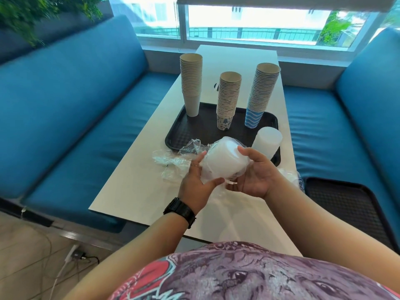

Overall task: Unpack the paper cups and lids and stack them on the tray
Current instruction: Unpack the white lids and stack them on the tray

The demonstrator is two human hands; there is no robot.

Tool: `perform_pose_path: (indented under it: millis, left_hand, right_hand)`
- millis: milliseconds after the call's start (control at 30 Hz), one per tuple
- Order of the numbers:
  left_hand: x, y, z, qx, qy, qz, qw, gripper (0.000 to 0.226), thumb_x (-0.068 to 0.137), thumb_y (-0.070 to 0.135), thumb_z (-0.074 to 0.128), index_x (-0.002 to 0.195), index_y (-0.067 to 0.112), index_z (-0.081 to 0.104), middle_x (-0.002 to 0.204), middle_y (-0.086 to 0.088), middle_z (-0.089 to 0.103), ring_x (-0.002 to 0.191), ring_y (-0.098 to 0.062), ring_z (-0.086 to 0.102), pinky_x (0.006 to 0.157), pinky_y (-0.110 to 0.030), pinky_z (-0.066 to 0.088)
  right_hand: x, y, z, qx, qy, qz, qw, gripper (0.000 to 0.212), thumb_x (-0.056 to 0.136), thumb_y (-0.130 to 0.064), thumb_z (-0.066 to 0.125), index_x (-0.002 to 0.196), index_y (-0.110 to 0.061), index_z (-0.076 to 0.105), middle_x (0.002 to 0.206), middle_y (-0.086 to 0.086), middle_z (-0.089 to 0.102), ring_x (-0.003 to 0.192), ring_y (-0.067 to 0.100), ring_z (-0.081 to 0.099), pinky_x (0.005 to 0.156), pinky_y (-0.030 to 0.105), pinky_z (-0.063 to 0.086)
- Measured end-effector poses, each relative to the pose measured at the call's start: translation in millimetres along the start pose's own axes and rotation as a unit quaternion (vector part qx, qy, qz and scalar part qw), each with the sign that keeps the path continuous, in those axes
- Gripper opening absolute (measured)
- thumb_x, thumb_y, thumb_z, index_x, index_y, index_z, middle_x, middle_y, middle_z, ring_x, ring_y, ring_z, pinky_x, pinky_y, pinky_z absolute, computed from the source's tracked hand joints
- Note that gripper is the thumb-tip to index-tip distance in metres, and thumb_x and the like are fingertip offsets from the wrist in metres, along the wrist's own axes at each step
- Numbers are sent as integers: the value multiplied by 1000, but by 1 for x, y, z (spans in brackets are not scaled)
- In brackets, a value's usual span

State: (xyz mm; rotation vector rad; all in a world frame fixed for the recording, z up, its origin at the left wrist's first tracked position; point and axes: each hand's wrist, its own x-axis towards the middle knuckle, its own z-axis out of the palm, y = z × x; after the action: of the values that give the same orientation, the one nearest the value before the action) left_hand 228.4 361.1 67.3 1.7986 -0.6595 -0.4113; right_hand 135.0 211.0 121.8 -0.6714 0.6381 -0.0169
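Observation:
Both hands hold a stack of white plastic lids (224, 160) still partly in its clear wrapper, above the table's near half. My left hand (198, 180) grips its left and lower side. My right hand (255, 172) grips its right side, thumb on the top lid. Behind stands a black tray (186, 131) with three tall cup stacks: plain beige (191, 83), small patterned (228, 100), blue wavy (262, 94). A bare stack of white lids (267, 142) stands at the tray's near right corner.
Crumpled clear wrappers (173, 158) lie on the white table (134, 187) left of my hands. More packaging (292, 176) lies at the table's right edge. A second black tray (346, 206) rests on the right blue bench. Blue benches flank the table.

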Motion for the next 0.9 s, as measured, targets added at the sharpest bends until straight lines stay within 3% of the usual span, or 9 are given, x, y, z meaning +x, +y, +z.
perform_pose_path:
  millis: [100, 167, 300, 367, 433, 500, 567, 733, 900]
  left_hand:
    - [4, -5, -2, 6, -34, -11, 999, 79, 74, 26, 86, 139, 30, 41, 119, 7, 61, 113, -15, 59, 89, -18, 46]
    - [5, -7, -4, 24, -56, 1, 998, 94, 69, 32, 89, 144, 34, 32, 124, 6, 56, 117, -16, 55, 90, -16, 42]
    - [0, 1, -7, 87, 8, 130, 988, 120, 59, 70, 78, 153, 34, 12, 143, 15, 26, 136, -18, 39, 111, -35, 36]
    - [2, 11, -5, 104, 45, 196, 974, 118, 63, 75, 71, 153, 22, 16, 146, 13, 25, 139, -22, 36, 113, -43, 37]
    - [6, 23, -2, 110, 56, 219, 968, 113, 64, 71, 72, 151, 25, 16, 147, 10, 28, 139, -25, 37, 111, -48, 39]
    - [11, 28, -1, 100, 48, 196, 974, 111, 63, 68, 72, 150, 32, 14, 146, 13, 28, 141, -23, 36, 111, -50, 38]
    - [13, 27, -1, 79, 41, 156, 984, 115, 60, 65, 75, 150, 35, 10, 142, 15, 30, 138, -14, 38, 110, -48, 41]
    - [16, 18, -3, 57, -10, 82, 995, 123, 61, 32, 93, 152, 30, 10, 130, 37, 25, 125, -6, 39, 107, -40, 46]
    - [16, 11, -4, 8, -7, 56, 998, 103, 61, 44, 89, 140, 49, 23, 139, 14, 34, 125, -16, 48, 101, -38, 51]
  right_hand:
    - [0, 0, 3, 6, 24, 0, 1000, 60, 72, -31, 67, 126, -11, 52, 106, 21, 69, 105, 39, 60, 99, 50, 41]
    - [2, 0, 4, -8, 35, -13, 999, 53, 76, -33, 64, 124, -11, 55, 104, 20, 71, 106, 39, 61, 101, 52, 41]
    - [7, -1, 5, -53, 86, -35, 994, 57, 77, -32, 70, 128, -14, 55, 108, 17, 71, 101, 35, 66, 88, 48, 52]
    - [8, 0, 8, -70, 92, -34, 993, 44, 83, -32, 66, 123, -12, 59, 103, 15, 73, 93, 33, 68, 76, 41, 54]
    - [12, 4, 8, -105, 84, -42, 990, 48, 82, -31, 67, 126, -13, 58, 113, 12, 71, 102, 31, 67, 85, 41, 51]
    - [15, 9, 11, -143, 87, -48, 985, 51, 80, -32, 70, 127, -16, 57, 118, 9, 68, 101, 27, 66, 96, 43, 45]
    - [15, 12, 14, -153, 84, -48, 983, 52, 79, -32, 71, 126, -16, 57, 114, 8, 69, 90, 23, 66, 90, 41, 45]
    - [18, 11, 14, -127, 65, -36, 989, 71, 67, -40, 78, 130, -17, 54, 119, 12, 69, 110, 33, 64, 106, 49, 41]
    - [16, 9, 22, -191, 100, -45, 975, 44, 86, -49, 63, 118, -20, 55, 117, 12, 67, 105, 33, 66, 90, 46, 52]
